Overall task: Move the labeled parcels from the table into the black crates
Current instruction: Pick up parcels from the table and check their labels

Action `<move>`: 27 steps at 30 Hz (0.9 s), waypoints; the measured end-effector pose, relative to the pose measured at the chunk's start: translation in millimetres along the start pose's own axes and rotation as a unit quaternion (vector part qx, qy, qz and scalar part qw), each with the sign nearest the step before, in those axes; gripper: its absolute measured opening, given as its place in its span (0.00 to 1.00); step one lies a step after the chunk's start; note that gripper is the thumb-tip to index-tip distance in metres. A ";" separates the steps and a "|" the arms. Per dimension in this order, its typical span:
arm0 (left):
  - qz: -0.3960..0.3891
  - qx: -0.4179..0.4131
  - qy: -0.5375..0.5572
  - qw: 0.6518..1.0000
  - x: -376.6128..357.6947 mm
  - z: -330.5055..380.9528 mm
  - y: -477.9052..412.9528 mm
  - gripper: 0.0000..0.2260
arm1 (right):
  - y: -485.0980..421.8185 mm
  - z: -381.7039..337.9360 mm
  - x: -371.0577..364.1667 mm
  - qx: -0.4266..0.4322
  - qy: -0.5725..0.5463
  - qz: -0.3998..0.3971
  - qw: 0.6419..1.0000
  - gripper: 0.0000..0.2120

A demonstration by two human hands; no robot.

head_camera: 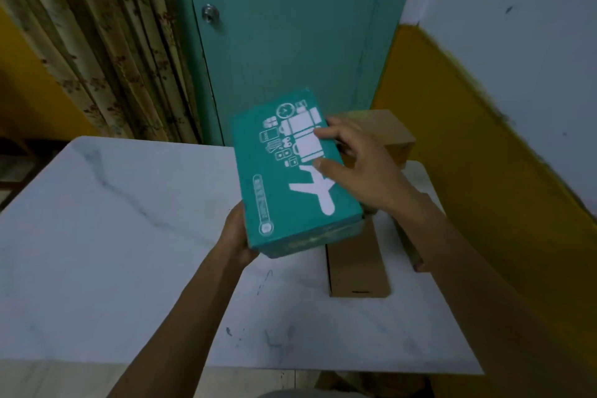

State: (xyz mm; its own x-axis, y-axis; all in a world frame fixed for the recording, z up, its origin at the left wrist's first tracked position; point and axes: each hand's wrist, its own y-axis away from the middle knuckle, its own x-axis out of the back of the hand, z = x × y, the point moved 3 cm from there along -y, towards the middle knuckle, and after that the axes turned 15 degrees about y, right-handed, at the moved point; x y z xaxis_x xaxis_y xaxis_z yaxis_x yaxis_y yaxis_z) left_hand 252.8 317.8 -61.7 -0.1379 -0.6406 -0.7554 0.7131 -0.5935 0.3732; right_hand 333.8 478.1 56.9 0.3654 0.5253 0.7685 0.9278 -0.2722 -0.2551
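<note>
— Which step is this?
— Lifting. The left hand (pixel 237 236) probably cups the near corner of the teal parcel (pixel 290 178) from beneath; the right hand (pixel 361 171) curls its fingers (pixel 324 133) over the far edge, above the surface (pixel 129 220).
— Next?
— Turn toward a crate; none shows here.

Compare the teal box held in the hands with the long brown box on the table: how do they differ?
The teal box carries white printed pictures; the long brown box is plain. The left hand and right hand hold the teal box tilted above the table; the long brown box lies flat on it. The teal box looks broader, the long brown box narrower. Both are closed rectangular boxes.
</note>
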 end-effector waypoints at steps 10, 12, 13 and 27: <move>-0.047 -0.147 -0.119 0.981 -58.8 0.3 7.4 0.15 | 7.6 45.1 -38.5 -0.205 -0.351 -0.134 0.904 0.34; -0.069 -0.193 -0.187 0.961 -68.6 -3.0 13.8 0.13 | 9.9 51.4 -43.9 -0.221 -0.393 -0.121 0.885 0.28; -0.081 -0.203 -0.200 0.955 -70.0 -3.2 15.8 0.13 | 11.1 53.5 -45.1 -0.226 -0.405 -0.114 0.879 0.26; -0.040 -0.234 -0.247 0.940 -63.6 18.5 10.4 0.11 | 11.4 51.6 -53.6 -0.201 -0.432 -0.090 0.875 0.22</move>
State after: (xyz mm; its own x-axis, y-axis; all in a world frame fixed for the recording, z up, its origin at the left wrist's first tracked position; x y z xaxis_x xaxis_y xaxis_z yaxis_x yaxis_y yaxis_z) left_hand 256.2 343.3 0.2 -0.4229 -0.8198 -0.3861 0.8954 -0.4436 -0.0387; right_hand 328.6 488.4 -17.5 0.2977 0.9547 0.0009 0.9380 -0.2927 0.1856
